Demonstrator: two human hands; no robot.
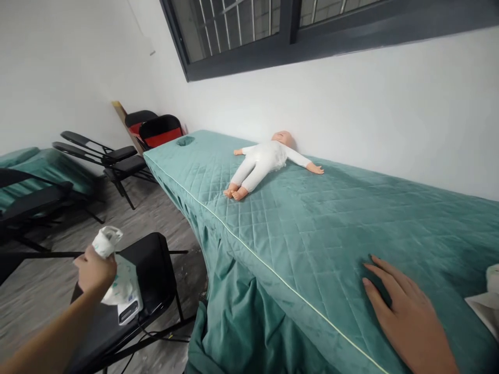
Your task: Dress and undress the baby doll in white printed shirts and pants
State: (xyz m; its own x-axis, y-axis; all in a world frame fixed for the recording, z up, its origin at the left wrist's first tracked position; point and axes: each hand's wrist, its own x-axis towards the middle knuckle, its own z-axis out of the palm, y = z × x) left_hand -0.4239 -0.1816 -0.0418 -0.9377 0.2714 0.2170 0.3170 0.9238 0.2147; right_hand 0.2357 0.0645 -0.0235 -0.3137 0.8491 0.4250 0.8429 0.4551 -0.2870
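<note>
My left hand point(94, 270) is closed around a white, patterned bundle, perhaps a rolled diaper or a pack of wipes point(111, 270), held above a black folding chair point(156, 275). My right hand point(405, 311) lies flat, fingers spread, on the teal quilted cover of a long bed point(312, 228). A baby doll point(265, 161) in white clothes lies on its back further along the bed, arms out, head by the wall. A white item point(487, 301) shows at the right edge.
A small white device point(130, 310) rests on the chair seat under the bundle. More black folding chairs point(117, 161) and red-and-black ones point(159, 130) stand at the far end. Another teal bed point(42, 169) is at left. A dark-framed window point(296, 31) runs above the wall.
</note>
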